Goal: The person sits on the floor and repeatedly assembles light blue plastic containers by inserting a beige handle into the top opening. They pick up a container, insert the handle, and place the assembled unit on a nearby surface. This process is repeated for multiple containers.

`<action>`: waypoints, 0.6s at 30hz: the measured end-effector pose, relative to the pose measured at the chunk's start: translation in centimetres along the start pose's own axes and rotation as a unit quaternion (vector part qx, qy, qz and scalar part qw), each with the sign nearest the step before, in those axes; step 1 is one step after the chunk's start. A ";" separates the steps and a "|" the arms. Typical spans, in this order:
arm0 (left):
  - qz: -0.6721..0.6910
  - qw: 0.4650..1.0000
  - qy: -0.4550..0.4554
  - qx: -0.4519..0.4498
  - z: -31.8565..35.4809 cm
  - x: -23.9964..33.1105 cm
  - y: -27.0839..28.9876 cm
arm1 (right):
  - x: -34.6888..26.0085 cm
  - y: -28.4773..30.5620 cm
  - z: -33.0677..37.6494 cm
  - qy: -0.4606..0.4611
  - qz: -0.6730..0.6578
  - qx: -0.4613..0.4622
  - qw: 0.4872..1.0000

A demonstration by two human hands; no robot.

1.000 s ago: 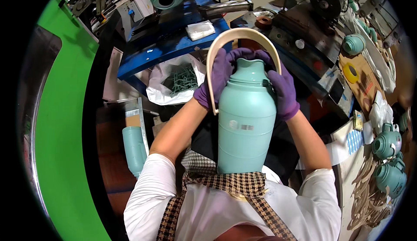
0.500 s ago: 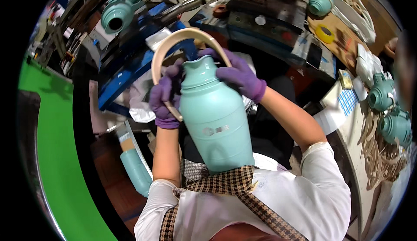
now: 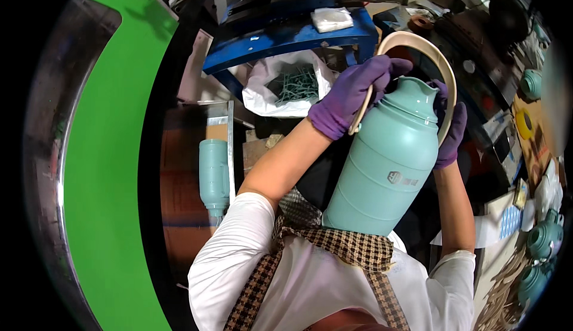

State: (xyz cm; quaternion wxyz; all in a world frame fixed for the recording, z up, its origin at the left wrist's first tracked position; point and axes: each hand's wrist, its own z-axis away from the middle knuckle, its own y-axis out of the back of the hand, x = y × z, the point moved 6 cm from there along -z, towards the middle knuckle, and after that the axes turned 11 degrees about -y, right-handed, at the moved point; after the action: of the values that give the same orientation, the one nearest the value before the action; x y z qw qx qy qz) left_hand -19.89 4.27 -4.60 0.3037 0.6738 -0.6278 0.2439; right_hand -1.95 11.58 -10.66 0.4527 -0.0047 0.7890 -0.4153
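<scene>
A teal thermos jug [image 3: 388, 170] with a spouted neck leans slightly to the right, its base against my checked apron. Over its neck arches a beige carrying handle [image 3: 439, 47]. My left hand [image 3: 355, 92], in a purple glove, is closed around the handle's left side, and that side's end shows just off the jug's shoulder. On the other side my right hand [image 3: 452, 122], also gloved, curls around the handle beside the neck; some of its fingers are hidden behind the jug. Whether the handle's ends are attached cannot be seen.
A white sack [image 3: 256, 95] of teal scraps sits below a blue metal bench [image 3: 274, 50]. Left of me, another teal jug [image 3: 213, 173] lies on a brown carton. Several teal jugs [image 3: 544, 235] and a heap of beige handles [image 3: 507, 289] lie at the right.
The view has swung left, so the jug appears farther right and tilts the other way. My left hand has moved higher on the handle; my right has shifted from the neck's front to its right side.
</scene>
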 end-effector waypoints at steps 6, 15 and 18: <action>0.045 0.993 0.109 0.012 -0.8 1.8 -0.4 | 0.7 0.8 -0.6 -0.013 -0.002 0.007 1.000; -0.065 0.864 -0.447 -0.223 2.0 10.7 -8.0 | -0.3 -4.0 0.5 0.015 -0.044 -0.130 0.990; -0.124 0.851 -0.454 -0.234 3.5 7.9 -7.1 | -2.5 2.0 2.2 -0.056 0.068 0.039 0.995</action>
State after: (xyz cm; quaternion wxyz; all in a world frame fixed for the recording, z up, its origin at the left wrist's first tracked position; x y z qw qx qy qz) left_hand -12.26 -3.61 -2.17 0.1617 0.6904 -0.6459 -0.2829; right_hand 1.89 12.40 -10.77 0.5227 0.0433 0.7444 -0.4133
